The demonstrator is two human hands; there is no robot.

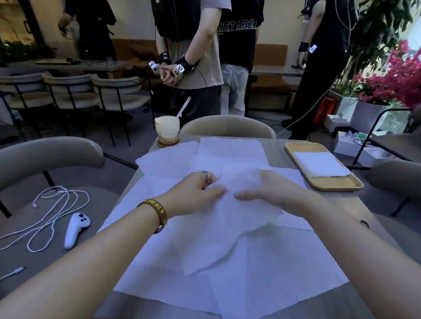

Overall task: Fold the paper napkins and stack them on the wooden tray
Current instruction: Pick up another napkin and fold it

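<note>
- left hand (196,188) and right hand (273,190) each have their grip pinched on a raised paper napkin (226,224).
- loose napkins (257,278) cover the counter (358,317).
- iced drink (166,130) far left, wooden tray (329,183) with folded napkins (319,165) far right.

Looks like a café terrace: rows of cushioned grey metal-framed chairs (68,88) at long tables, a creamy iced drink in a glass (166,129) (straw in, on a coaster), potted magenta-flowered shrubs (412,80), people standing about.

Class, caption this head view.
Both hands lift a white paper napkin; folded ones wait on the wooden tray.
</note>
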